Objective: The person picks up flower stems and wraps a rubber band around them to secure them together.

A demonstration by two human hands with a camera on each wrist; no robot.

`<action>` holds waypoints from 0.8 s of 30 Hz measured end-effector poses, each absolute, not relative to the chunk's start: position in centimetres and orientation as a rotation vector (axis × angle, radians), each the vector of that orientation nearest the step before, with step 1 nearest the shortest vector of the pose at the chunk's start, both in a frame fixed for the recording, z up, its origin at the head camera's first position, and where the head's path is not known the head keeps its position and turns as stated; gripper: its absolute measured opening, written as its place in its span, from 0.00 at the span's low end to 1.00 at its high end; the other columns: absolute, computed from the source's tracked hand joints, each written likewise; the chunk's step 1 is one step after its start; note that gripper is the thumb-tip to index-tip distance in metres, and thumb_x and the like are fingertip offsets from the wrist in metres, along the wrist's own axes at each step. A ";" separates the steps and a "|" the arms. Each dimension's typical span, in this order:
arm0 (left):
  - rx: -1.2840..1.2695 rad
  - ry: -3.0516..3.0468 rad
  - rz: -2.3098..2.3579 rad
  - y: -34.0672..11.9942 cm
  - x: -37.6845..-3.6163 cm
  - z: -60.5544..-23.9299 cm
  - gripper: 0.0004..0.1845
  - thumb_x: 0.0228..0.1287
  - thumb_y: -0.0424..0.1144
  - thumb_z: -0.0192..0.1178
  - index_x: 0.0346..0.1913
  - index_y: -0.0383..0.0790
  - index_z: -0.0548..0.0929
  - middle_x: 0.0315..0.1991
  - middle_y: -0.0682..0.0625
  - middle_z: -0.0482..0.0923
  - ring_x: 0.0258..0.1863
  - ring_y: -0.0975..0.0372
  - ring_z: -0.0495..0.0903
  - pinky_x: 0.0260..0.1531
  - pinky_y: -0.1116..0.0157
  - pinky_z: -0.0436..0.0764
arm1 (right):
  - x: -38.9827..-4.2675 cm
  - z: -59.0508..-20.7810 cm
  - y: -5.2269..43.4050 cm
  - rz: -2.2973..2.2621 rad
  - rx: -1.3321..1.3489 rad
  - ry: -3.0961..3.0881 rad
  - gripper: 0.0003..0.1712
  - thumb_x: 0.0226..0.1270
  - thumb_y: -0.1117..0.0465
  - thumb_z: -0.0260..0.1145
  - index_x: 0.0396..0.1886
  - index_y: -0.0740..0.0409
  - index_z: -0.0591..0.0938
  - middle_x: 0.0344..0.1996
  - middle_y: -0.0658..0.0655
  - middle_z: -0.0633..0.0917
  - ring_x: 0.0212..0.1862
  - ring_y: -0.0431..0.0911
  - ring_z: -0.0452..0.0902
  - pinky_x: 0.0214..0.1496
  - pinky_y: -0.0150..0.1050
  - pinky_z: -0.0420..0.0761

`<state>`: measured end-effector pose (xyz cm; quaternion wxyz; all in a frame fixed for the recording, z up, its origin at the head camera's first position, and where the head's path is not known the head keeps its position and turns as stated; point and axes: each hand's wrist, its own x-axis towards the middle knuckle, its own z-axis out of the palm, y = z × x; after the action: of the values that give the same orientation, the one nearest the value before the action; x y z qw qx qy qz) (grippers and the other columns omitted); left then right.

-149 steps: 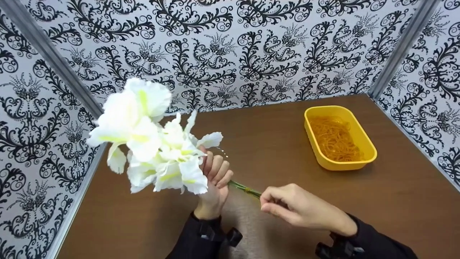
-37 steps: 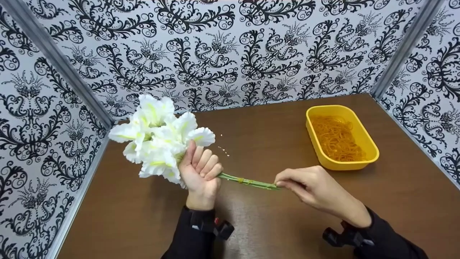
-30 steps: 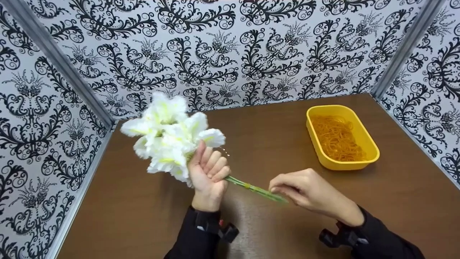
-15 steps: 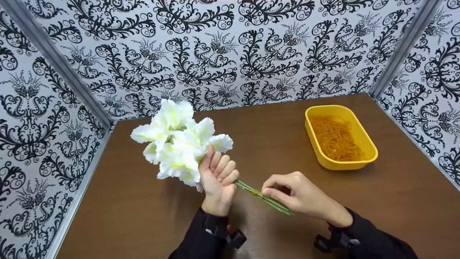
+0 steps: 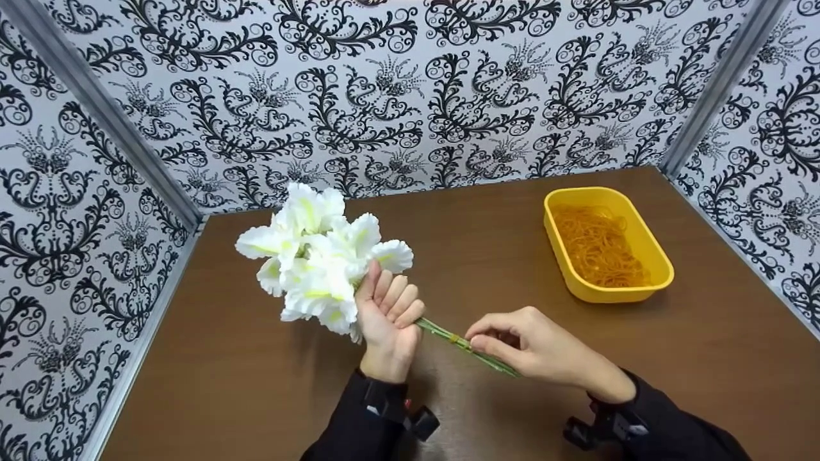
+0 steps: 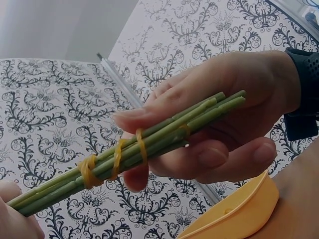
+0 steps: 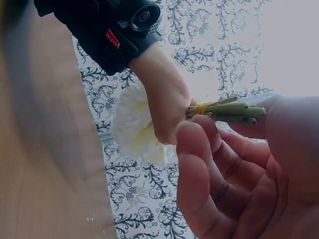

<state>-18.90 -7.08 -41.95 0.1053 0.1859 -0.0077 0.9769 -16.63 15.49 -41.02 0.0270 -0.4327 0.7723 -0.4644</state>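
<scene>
A bunch of white flowers (image 5: 320,256) with yellow-tinged petals is held up over the table, blooms to the left. My left hand (image 5: 389,314) grips its green stems (image 6: 199,117) just below the blooms, thumb pointing up. A yellow rubber band (image 6: 89,172) is wound tightly around the stems and spirals on toward their cut ends. At that banded part, my right hand (image 5: 532,346) has its thumb and curled fingers around the stems. In the right wrist view the cut ends (image 7: 249,112) stick out past the fingers.
A yellow plastic tub (image 5: 663,275) with a heap of rubber bands (image 5: 599,246) stands at the right on the brown table (image 5: 448,237). Patterned wall panels (image 5: 410,96) enclose the back and both sides.
The flowers dropped lower and nearer upright hand level since the earliest frame. My right hand slid from the stem ends back toward the wound band, leaving the cut ends showing.
</scene>
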 end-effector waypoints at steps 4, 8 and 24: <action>0.492 -0.010 2.901 -7.1 -18.9 -41.9 0.29 0.76 0.44 0.51 0.18 0.51 0.47 0.14 0.61 0.43 0.12 0.71 0.42 0.11 0.77 0.46 | -16.6 -41.0 15.5 -1.416 -1.310 2.376 0.08 0.78 0.60 0.61 0.46 0.47 0.86 0.28 0.42 0.83 0.24 0.34 0.72 0.22 0.30 0.74; 0.479 -0.016 2.905 -7.2 -18.9 -42.0 0.29 0.76 0.44 0.52 0.18 0.51 0.47 0.14 0.61 0.43 0.12 0.71 0.43 0.11 0.77 0.46 | -16.6 -41.0 15.5 -1.401 -1.271 2.354 0.09 0.79 0.60 0.59 0.48 0.49 0.85 0.28 0.43 0.82 0.25 0.34 0.71 0.23 0.29 0.73; 0.469 0.031 2.864 -6.8 -18.7 -41.8 0.29 0.78 0.46 0.48 0.18 0.50 0.48 0.13 0.61 0.44 0.12 0.71 0.43 0.11 0.77 0.46 | -16.6 -41.3 15.1 -1.365 -1.405 2.241 0.11 0.80 0.65 0.55 0.49 0.49 0.82 0.24 0.45 0.76 0.24 0.31 0.66 0.23 0.26 0.67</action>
<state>-18.66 -6.81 -41.79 0.1195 0.1604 0.0106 0.9797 -16.63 15.15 -41.33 0.0826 -0.4705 0.7503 -0.4570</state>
